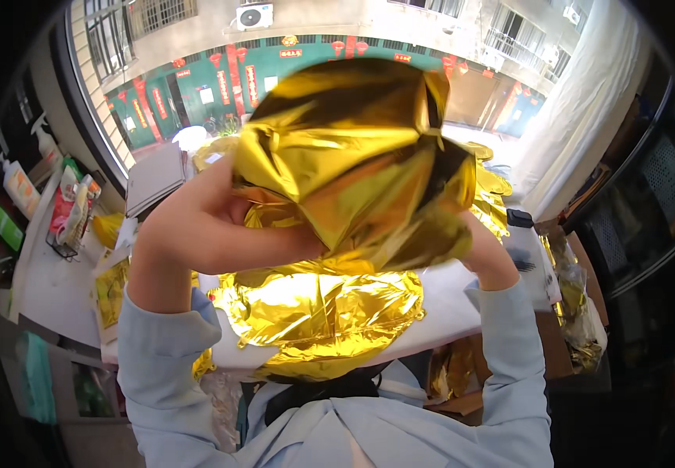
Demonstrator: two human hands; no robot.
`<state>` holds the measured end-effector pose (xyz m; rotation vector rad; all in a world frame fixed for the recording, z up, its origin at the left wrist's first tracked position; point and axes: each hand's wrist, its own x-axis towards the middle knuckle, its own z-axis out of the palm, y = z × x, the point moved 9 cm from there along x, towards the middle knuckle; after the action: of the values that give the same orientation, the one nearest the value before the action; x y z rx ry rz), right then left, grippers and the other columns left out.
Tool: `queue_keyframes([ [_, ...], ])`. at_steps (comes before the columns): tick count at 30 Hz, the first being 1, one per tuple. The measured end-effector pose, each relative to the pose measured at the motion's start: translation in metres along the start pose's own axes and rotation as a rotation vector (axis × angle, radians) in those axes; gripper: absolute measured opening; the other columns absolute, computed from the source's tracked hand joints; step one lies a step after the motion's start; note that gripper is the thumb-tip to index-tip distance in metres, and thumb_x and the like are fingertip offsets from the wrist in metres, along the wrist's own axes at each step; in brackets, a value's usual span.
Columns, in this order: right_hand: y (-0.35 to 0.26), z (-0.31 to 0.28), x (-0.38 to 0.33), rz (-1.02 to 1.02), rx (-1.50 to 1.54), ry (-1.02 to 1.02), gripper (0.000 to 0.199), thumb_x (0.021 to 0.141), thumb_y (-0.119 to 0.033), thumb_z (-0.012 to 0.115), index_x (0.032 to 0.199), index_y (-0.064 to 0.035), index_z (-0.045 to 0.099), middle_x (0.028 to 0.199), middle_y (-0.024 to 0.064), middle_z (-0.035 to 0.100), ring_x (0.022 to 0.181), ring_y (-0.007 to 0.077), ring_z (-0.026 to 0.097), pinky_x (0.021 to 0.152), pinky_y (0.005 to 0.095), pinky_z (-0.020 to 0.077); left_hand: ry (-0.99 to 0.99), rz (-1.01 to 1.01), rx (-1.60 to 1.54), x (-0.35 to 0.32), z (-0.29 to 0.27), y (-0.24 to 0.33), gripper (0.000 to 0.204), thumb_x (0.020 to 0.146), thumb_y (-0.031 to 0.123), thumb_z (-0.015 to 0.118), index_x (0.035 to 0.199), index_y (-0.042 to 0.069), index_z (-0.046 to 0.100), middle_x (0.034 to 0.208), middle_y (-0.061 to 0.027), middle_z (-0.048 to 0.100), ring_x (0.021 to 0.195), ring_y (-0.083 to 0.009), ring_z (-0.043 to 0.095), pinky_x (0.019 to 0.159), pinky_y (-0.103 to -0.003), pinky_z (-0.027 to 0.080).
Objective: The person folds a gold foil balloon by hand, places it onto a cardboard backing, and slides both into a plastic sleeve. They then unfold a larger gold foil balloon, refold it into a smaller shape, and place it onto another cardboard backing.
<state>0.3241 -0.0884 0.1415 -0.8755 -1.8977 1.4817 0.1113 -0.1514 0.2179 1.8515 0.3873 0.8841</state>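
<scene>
A crumpled, shiny gold foil piece (353, 171) is raised in front of me, above the table, between my two hands. My left hand (212, 226) is closed on its left side, with the thumb lying along the lower edge and the fingertips partly hidden by the foil. At the right side, my right hand (489, 249) grips the foil's edge; most of its fingers are hidden behind it. Below, a larger flattened gold foil piece (329, 308) with small tabs along its rim lies on the white table (450, 300) and reaches over the front edge.
More gold foil (492, 195) lies at the far right of the table, near a small black object (519, 218). A grey box (154, 175) stands far left. Pump bottles (19, 186) and a wire basket (68, 234) occupy the left ledge. A white curtain (587, 109) hangs right.
</scene>
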Motion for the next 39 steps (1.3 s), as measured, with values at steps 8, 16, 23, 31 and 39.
queue_keyframes([
  [8, 0.002, 0.048, 0.001, -0.502, 0.556, 0.004, 0.082, 0.090, -0.048, 0.084, 0.151, -0.0048, 0.051, 0.155, 0.0153, 0.054, 0.144, 0.0290, 0.051, 0.114, 0.0465, 0.0455, 0.454, 0.289, -0.140, -0.009, -0.021, -0.046, 0.063, 0.084, -0.012, 0.080, 0.142, 0.001, 0.060, 0.138, -0.0120, 0.067, 0.124, -0.0229, 0.067, 0.105, -0.038, 0.055],
  [16, 0.010, 0.030, 0.006, 0.132, 0.205, 0.011, 0.006, 0.097, -0.008, 0.070, 0.099, -0.0028, 0.067, 0.079, -0.0004, 0.069, 0.066, 0.0056, 0.062, 0.059, 0.0231, 0.0461, 0.619, 0.243, -0.925, -0.069, -0.055, -0.064, 0.087, 0.104, 0.069, 0.046, 0.167, 0.011, 0.028, 0.166, -0.0210, 0.037, 0.149, -0.0357, 0.046, 0.121, -0.056, 0.042],
  [23, 0.062, 0.045, 0.029, 0.319, -0.116, -0.337, 0.011, 0.097, -0.010, 0.071, 0.090, -0.0022, 0.067, 0.072, -0.0044, 0.063, 0.062, 0.0033, 0.057, 0.056, 0.0214, 0.0437, 0.874, -0.282, -0.602, -0.157, -0.066, -0.128, 0.095, 0.102, 0.073, 0.050, 0.168, 0.010, 0.022, 0.136, -0.0261, 0.062, 0.117, -0.0331, 0.072, 0.097, -0.048, 0.062],
  [31, 0.118, 0.060, 0.066, 0.347, -0.378, -0.490, 0.016, 0.095, -0.015, 0.073, 0.096, 0.0010, 0.073, 0.078, -0.0048, 0.064, 0.072, 0.0031, 0.057, 0.065, 0.0239, 0.0474, 0.866, -0.617, -0.157, -0.197, -0.041, -0.178, 0.053, 0.104, 0.033, 0.070, 0.145, 0.001, 0.059, 0.112, -0.0099, 0.072, 0.102, -0.0176, 0.073, 0.088, -0.037, 0.064],
  [39, 0.114, 0.058, 0.060, 0.286, -0.365, -0.436, 0.014, 0.096, -0.013, 0.077, 0.099, 0.0005, 0.073, 0.082, -0.0049, 0.068, 0.075, 0.0023, 0.058, 0.068, 0.0232, 0.0480, 1.040, -0.277, 0.768, -0.214, 0.005, -0.088, 0.015, 0.089, 0.001, 0.081, 0.104, -0.001, 0.081, 0.097, -0.0108, 0.079, 0.088, -0.0204, 0.076, 0.081, -0.030, 0.058],
])
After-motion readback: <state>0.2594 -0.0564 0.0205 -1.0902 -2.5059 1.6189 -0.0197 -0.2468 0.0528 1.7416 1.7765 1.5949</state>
